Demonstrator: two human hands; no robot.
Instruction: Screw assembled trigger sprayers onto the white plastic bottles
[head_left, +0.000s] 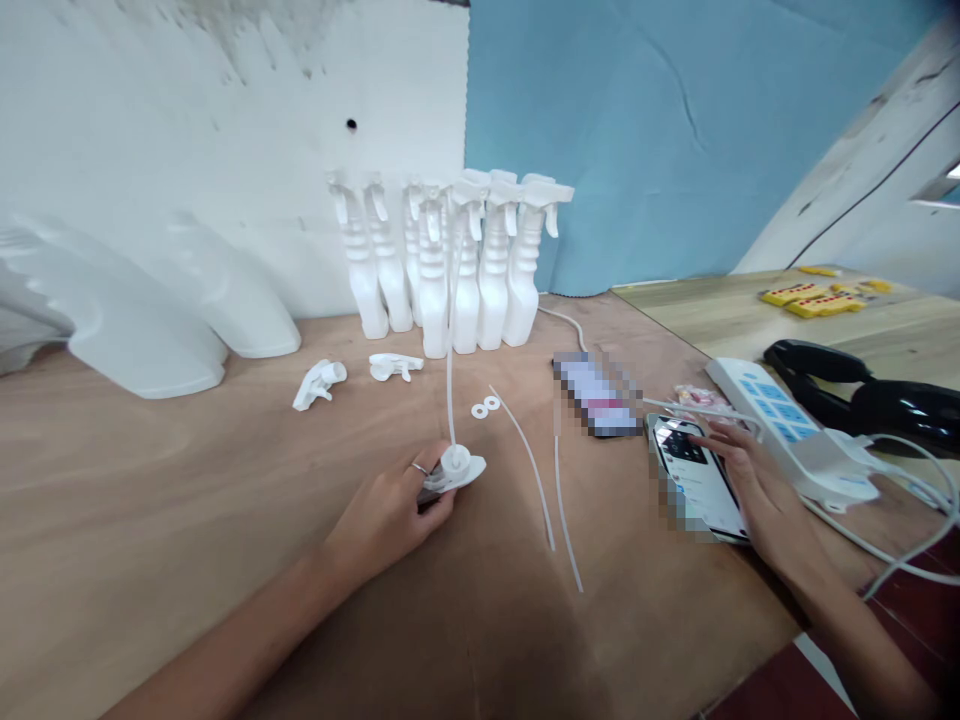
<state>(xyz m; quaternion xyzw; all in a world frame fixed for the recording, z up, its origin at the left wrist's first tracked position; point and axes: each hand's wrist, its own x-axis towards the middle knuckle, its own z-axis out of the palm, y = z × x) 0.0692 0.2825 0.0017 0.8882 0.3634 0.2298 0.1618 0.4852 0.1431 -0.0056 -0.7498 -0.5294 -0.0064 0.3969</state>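
Note:
My left hand [394,508] is closed around a white trigger spray head [459,466] low over the table. A thin dip tube [450,390] stands upright out of its collar. At the right, my right hand [754,495] has its fingers stretched out, with a fingertip at the screen of a phone [701,480] that lies face up. Two white ring washers [479,411] lie just beyond the held spray head. Between my hands are two loose dip tubes [534,463]. Farther back lie two more spray heads, one on the left [321,384] and one nearer the middle [395,367].
Several white spray bottles [466,300] with heads on stand against the wall. Large headless bottles [142,320] are at the left. A second phone [596,395], a power strip [780,410] with cables, a black object [915,408] and yellow pieces [814,300] occupy the right.

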